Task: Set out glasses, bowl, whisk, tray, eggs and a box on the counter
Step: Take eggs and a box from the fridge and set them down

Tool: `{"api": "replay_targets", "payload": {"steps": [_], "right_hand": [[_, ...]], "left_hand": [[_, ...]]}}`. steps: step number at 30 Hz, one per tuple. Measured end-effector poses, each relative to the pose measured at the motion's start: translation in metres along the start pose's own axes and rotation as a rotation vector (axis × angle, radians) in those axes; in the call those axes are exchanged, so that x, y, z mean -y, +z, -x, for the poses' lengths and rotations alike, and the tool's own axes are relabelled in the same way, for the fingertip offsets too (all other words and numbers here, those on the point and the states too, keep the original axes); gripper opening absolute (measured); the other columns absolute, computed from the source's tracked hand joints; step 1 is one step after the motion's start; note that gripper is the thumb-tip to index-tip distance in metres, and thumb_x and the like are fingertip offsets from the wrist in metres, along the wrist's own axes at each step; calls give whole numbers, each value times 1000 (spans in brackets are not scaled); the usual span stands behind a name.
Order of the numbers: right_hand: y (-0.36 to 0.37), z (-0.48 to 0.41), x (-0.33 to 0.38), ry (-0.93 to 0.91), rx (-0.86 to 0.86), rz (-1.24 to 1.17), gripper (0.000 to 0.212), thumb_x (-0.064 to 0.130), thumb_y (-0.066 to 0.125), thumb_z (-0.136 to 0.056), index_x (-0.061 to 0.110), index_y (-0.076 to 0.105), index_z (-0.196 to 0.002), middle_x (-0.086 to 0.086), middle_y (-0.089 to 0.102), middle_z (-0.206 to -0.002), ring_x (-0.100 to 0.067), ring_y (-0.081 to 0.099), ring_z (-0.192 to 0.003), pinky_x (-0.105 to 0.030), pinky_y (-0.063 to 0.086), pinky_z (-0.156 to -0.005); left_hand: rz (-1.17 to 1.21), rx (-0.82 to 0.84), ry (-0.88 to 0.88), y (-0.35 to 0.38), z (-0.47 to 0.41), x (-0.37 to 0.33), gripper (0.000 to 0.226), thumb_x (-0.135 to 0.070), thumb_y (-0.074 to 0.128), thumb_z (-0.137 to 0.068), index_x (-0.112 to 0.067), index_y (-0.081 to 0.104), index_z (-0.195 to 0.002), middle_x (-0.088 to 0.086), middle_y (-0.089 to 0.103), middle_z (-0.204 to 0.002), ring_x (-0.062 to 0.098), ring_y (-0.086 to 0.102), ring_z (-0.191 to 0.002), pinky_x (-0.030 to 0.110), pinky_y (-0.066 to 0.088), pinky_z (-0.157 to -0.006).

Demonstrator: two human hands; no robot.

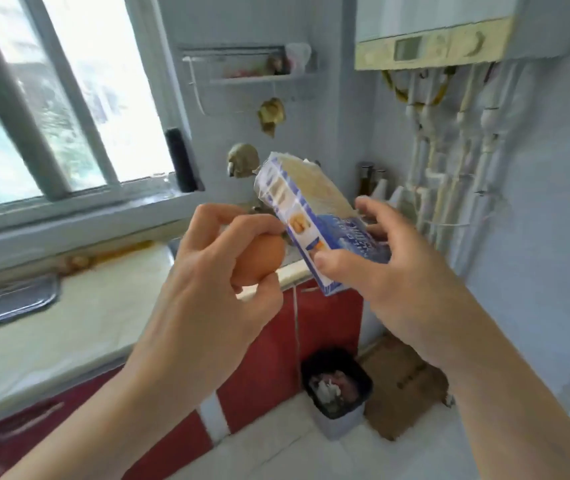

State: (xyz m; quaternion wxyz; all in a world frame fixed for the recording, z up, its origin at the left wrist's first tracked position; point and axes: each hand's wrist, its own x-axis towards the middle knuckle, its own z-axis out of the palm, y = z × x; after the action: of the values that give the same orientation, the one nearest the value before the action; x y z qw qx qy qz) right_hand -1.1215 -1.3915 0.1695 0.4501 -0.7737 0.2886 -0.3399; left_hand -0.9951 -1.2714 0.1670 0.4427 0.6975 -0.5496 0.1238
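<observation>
My left hand point(207, 271) grips a brown egg point(262, 259), fingers curled over its top and thumb beneath it. A second pale egg edge peeks out under the thumb. My right hand point(383, 268) holds a blue and white box point(314, 223) tilted with its open top toward the wall, thumb on its front face and fingers behind. Both hands are raised above the right end of the pale counter point(96, 306). Glasses, bowl, whisk and tray are not visible.
A steel sink point(10, 303) sits in the counter at the left, under the window. Red cabinet fronts point(276, 341) run below. A black bin point(337, 386) and a cardboard piece point(401, 382) stand on the floor. Pipes and a water heater point(432, 32) fill the right wall.
</observation>
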Motion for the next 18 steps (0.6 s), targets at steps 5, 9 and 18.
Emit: {"api": "replay_targets", "payload": {"steps": [5,9,18], "right_hand": [[105,-15,42,-146,247,-84,51,51,70,-69,54,39,-109,15,49,-116,3,54,-98,-17,44,-78],[190,-18,75,-227,352,-94,64,48,69,-73,49,34,-126,11,46,-118,-2,53,-100,-21,44,-81],[395,-40,130,-261,323,-162,75,51,62,-62,40,34,-131,2,50,-121,-17,54,-110,-40,46,-96]], "left_hand": [[-201,-175,-200,-86,40,56,46,-3,69,-70,-32,62,-104,-13,46,-100,-3,51,-80,0,36,-73],[-278,-301,-316,-149,69,103,46,-5,69,-70,-34,62,-105,-15,45,-102,-4,50,-82,0,38,-71],[-344,-414,-350,-274,98,244,48,1,69,-70,-32,62,-105,-20,43,-102,-7,50,-87,-1,39,-69]]}}
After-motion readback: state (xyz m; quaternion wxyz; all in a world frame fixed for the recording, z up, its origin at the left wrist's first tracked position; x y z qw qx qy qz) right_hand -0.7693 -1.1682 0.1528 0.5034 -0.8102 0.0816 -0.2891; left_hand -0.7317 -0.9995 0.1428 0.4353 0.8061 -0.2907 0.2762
